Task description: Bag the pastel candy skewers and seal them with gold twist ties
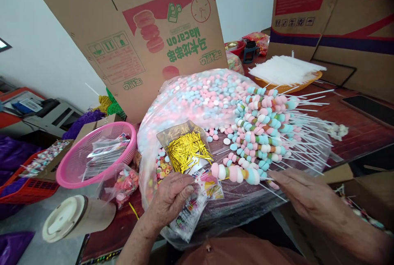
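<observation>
My left hand [175, 195] is closed, thumb against fingers, on a small clear printed candy bag [189, 215] that hangs below it. In my right hand [303, 191] is the white stick of a candy skewer [235, 174], threaded with pink, white, yellow and blue pieces. The skewer lies level between both hands, its left end close to the bag's top; whether it is inside I cannot tell. Just behind is a pouch of gold twist ties [189, 150]. A pile of similar candy skewers [264, 129] lies behind my right hand, sticks pointing right.
A large clear plastic bag [147, 133] of pastel candies fills the middle, before an open cardboard box [172, 22]. To the left are a pink basket [63, 174] of packets and a lidded paper cup [95, 213]. White sticks [283, 70] and a phone [369, 109] are right.
</observation>
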A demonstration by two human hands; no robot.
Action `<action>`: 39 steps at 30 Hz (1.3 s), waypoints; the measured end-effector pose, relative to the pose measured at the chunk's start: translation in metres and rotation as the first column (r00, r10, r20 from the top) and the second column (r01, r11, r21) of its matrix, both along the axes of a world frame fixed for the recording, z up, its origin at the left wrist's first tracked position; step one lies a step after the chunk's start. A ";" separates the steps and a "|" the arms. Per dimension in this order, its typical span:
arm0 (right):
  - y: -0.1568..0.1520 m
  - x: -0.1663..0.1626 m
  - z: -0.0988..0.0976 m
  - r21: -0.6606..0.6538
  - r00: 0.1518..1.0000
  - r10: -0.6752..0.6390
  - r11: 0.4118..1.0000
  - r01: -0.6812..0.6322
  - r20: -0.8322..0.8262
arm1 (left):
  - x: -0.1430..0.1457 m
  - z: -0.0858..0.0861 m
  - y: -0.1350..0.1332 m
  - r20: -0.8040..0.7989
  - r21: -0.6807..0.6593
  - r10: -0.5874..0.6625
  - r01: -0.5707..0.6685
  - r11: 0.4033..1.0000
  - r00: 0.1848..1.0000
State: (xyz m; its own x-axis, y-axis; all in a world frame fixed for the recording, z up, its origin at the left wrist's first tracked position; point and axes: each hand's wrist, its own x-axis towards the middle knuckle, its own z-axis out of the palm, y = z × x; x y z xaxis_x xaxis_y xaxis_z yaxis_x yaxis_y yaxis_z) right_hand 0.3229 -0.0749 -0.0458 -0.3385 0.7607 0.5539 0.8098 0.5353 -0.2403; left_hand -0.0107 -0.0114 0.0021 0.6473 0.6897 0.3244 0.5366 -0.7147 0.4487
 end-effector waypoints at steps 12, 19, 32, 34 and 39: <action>-0.001 -0.003 -0.001 -0.158 0.996 0.090 0.984 -0.085 0.020 | 0.018 0.014 0.008 -0.245 -0.038 -0.083 0.076 0.996 0.966; 0.002 -0.028 -0.005 -0.297 0.986 0.138 0.942 -0.159 -0.092 | 0.028 0.021 0.017 -0.389 0.215 0.007 0.083 0.973 0.921; 0.013 -0.089 -0.009 -0.527 0.935 0.066 0.811 -0.253 -0.348 | 0.055 0.003 0.020 -0.457 0.029 -0.124 0.154 0.988 0.881; 0.013 -0.097 -0.013 -0.564 0.863 -0.019 0.765 -0.312 -0.504 | 0.043 0.004 0.015 -0.043 0.140 0.050 -0.044 0.989 0.998; 0.013 -0.111 -0.013 -0.692 0.720 -0.211 0.543 -0.476 -0.661 | 0.019 -0.006 0.004 0.641 -0.718 0.765 -0.304 0.626 0.062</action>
